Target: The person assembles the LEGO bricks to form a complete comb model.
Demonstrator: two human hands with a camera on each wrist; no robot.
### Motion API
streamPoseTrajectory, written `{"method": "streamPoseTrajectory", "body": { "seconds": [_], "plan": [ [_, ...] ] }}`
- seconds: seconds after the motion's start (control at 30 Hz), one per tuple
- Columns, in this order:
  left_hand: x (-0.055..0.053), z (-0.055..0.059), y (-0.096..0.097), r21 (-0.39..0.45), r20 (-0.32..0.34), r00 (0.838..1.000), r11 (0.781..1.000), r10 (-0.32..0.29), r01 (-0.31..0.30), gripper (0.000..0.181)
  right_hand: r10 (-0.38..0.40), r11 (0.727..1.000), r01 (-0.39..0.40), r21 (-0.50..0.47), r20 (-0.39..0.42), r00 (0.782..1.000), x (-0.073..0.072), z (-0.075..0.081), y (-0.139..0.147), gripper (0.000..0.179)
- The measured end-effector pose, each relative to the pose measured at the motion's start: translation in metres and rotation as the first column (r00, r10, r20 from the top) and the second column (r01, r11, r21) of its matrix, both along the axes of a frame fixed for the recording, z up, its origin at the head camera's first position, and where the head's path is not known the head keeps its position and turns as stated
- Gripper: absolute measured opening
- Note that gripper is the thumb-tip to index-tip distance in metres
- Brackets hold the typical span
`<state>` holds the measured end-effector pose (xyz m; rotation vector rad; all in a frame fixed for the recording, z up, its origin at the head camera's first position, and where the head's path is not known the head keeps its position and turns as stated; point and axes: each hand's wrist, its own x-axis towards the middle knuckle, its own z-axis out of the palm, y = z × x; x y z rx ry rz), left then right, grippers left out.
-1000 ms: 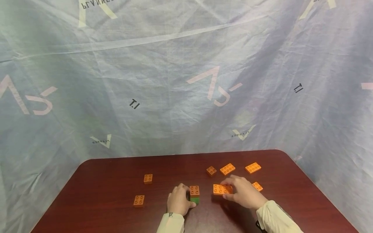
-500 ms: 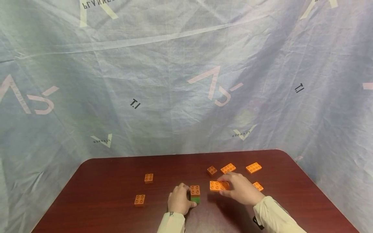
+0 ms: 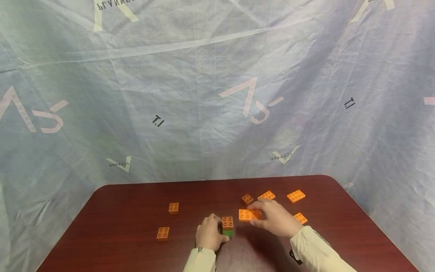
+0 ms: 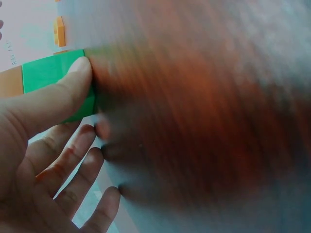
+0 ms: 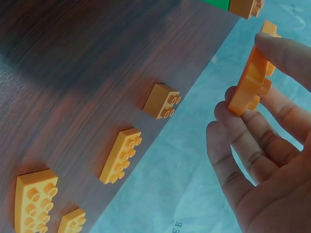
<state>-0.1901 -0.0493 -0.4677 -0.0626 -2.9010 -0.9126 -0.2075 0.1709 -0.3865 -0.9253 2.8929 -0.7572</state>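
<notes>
My left hand (image 3: 208, 234) grips a small stack on the table, its thumb pressed on the green block (image 4: 48, 75) at the bottom. On top of the green block sits an orange four-stud block (image 3: 227, 222). To the right of the stack, my right hand (image 3: 279, 218) pinches a flat orange eight-stud brick (image 3: 245, 215) between thumb and fingers. That brick (image 5: 249, 80) is held off the table, apart from the stack, with its studs up in the head view.
Behind my right hand lie a small orange block (image 3: 247, 199) and flat orange bricks (image 3: 296, 196), another partly hidden brick (image 3: 300, 218) among them. On the left are two four-stud orange blocks (image 3: 173, 208). A printed cloth (image 3: 197, 94) hangs behind the dark red table (image 3: 119, 219).
My right hand has moved left and slightly away from me with the flat orange brick, bringing it nearer the stack. My left hand stays on the stack.
</notes>
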Motion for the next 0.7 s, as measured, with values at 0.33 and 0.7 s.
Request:
{"method": "streamPoseTrajectory", "body": {
  "seconds": [0.33, 0.7],
  "plan": [
    [0.0, -0.001, 0.0, 0.005, -0.024, 1.0, 1.0, 0.0, 0.0, 0.042, 0.03, 1.0, -0.03, 0.004, -0.047, 0.998, 0.0, 0.002, -0.011, 0.036],
    [0.0, 0.0, -0.001, 0.01, -0.016, 1.0, 1.0, -0.008, 0.008, 0.042, 0.044, 0.999, -0.044, -0.02, -0.006, 0.999, -0.002, 0.002, -0.021, 0.037]
  ]
}}
